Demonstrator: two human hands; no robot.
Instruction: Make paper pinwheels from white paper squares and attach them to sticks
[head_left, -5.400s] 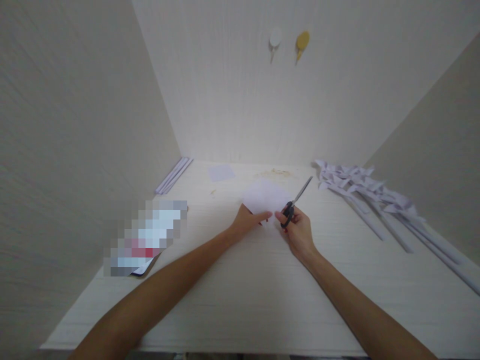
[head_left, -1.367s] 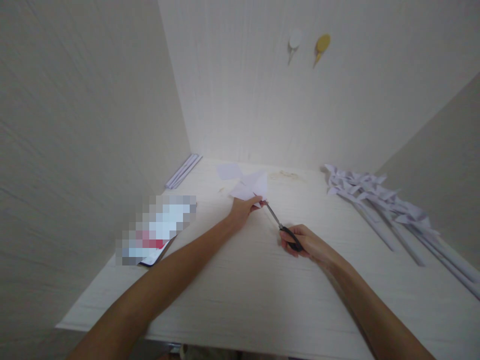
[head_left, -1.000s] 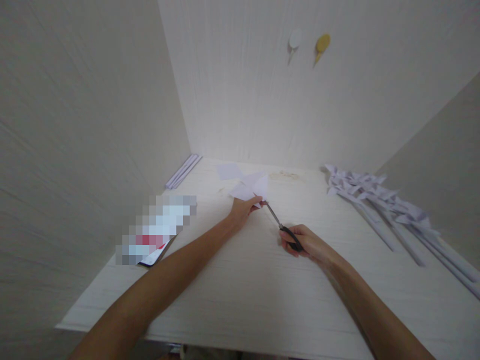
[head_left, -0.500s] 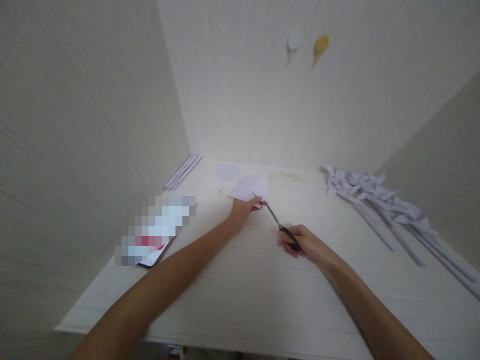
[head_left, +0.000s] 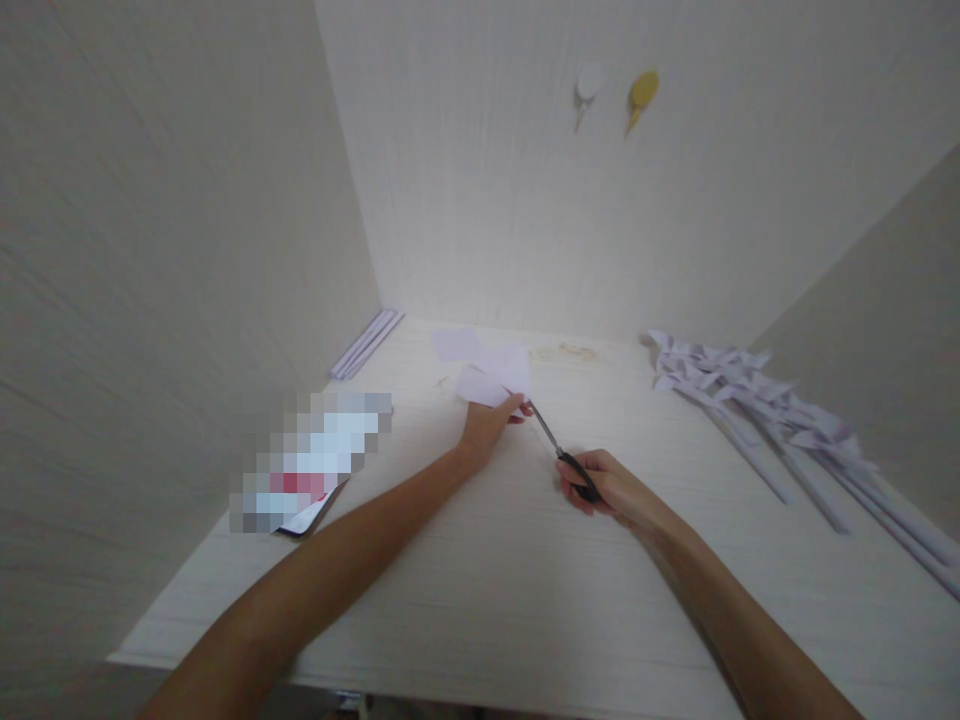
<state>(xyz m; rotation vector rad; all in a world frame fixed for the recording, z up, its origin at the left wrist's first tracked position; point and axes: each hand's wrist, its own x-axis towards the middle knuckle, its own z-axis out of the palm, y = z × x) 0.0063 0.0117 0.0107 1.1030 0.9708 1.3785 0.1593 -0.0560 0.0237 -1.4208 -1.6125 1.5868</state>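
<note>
My left hand (head_left: 490, 420) pinches the near edge of a white sheet of paper (head_left: 504, 365), which is slit and creased, just above the table. Scissors (head_left: 576, 476) with black handles are gripped in my right hand (head_left: 596, 482). Their metal blades point up and left and meet the paper beside my left fingertips; the tips are partly hidden there. Behind the held sheet, a second flat piece of paper (head_left: 454, 345) lies on the table.
Several paper pinwheels (head_left: 750, 385) on rolled paper sticks lie at the right. Rolled paper sticks (head_left: 367, 345) rest at the back left. A phone (head_left: 311, 505), partly blurred out, lies near my left forearm. A white hook (head_left: 589, 82) and a yellow hook (head_left: 643, 90) are on the back wall.
The held paper has shifted slightly left, and its left flap now stands apart along a cut. The scissors and my right hand have barely moved.
</note>
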